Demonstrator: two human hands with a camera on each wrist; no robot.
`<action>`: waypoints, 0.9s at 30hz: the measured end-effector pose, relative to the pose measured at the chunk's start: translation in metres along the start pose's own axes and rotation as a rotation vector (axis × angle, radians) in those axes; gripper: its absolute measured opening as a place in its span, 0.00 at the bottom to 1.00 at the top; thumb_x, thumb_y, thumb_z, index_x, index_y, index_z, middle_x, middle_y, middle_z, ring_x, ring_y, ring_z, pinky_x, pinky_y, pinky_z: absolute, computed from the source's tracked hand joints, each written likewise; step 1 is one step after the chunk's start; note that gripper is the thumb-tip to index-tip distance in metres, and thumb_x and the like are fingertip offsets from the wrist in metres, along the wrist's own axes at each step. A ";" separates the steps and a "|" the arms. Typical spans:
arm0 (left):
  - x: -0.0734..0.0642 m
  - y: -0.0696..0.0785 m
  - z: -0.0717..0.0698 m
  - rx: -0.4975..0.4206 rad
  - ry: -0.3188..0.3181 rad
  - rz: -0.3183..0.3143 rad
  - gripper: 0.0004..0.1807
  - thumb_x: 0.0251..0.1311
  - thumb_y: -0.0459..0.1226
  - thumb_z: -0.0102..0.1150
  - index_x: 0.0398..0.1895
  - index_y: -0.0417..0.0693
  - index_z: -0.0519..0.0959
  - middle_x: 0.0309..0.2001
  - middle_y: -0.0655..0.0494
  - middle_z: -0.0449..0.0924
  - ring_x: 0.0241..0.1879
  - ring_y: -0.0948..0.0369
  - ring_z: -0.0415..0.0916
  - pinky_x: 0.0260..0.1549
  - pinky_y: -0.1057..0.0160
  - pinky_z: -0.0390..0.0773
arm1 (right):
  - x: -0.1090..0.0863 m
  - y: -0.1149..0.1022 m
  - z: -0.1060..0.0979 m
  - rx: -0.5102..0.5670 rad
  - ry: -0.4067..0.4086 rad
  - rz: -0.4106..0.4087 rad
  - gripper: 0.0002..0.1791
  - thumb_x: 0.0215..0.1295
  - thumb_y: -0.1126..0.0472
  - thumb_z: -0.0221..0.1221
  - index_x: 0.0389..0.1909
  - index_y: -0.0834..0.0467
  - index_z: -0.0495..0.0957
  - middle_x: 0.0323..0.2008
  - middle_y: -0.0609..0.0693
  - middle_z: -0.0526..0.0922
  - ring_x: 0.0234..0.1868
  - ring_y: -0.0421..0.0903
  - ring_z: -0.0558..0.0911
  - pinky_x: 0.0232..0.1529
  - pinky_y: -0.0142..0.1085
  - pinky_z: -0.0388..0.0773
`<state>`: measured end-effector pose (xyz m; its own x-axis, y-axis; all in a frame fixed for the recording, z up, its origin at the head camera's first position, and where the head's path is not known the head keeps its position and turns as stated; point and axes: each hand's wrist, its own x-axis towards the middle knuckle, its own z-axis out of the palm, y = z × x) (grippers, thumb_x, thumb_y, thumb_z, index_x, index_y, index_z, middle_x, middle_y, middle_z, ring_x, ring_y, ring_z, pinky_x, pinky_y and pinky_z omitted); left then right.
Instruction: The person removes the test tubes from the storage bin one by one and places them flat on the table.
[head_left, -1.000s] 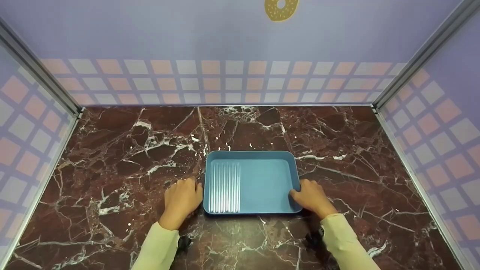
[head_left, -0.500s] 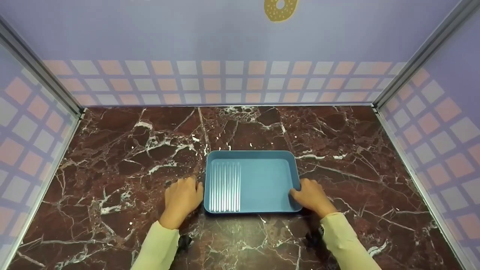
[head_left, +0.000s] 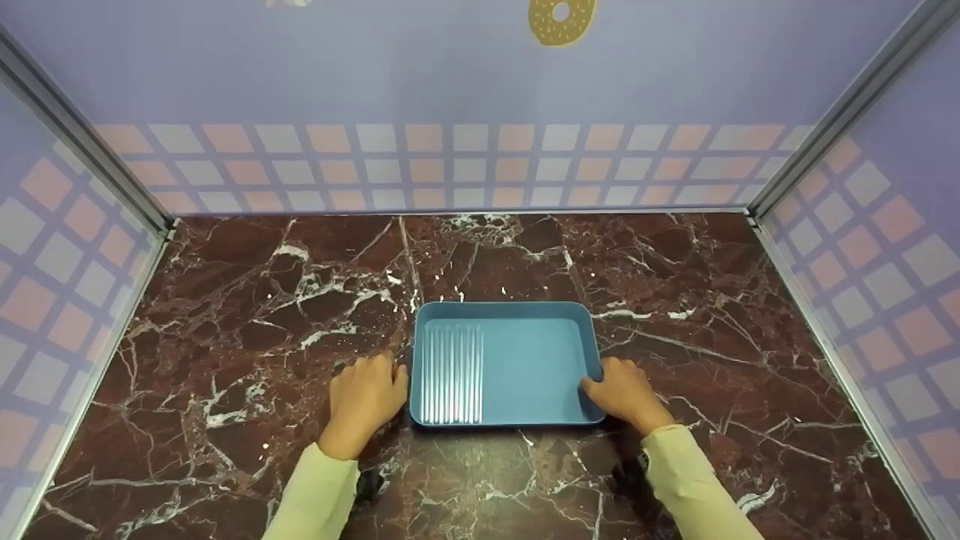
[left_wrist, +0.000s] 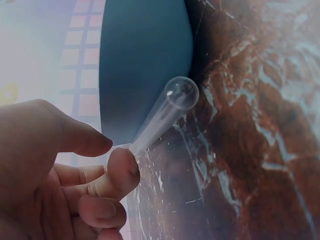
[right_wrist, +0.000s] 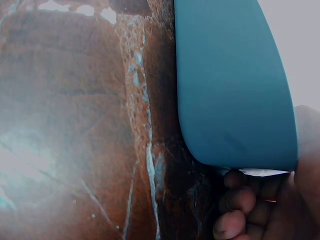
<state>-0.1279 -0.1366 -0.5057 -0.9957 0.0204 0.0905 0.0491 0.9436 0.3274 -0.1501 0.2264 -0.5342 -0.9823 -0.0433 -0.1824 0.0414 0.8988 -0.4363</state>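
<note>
Tray [head_left: 536,375] sits between the right hand [head_left: 628,391], gripping its wall, and the left hand [head_left: 362,397], fingers bent beside a clear tube [left_wrist: 161,116], hold unclear. It looks light, stiff, best held by opposite ends; the tube, slippery.

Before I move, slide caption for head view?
Right hand grips one side of a blue tray, left hand beside the other.

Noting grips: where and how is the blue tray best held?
The blue tray is likely best gripped by its short walls, from left and right, thumbs inside, as with the right hand; it sits flat, with raised walls all round.
</note>
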 end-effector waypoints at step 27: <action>-0.001 0.008 -0.012 0.002 0.009 0.003 0.17 0.62 0.42 0.55 0.16 0.50 0.67 0.13 0.52 0.67 0.13 0.54 0.65 0.13 0.54 0.65 | 0.000 0.002 0.001 -0.009 0.015 -0.017 0.15 0.57 0.53 0.59 0.29 0.64 0.79 0.35 0.66 0.84 0.39 0.65 0.82 0.41 0.56 0.76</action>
<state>-0.1252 -0.1328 -0.4920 -0.9948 0.0206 0.0995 0.0521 0.9441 0.3255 -0.1500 0.2279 -0.5356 -0.9855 -0.0525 -0.1615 0.0227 0.9018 -0.4315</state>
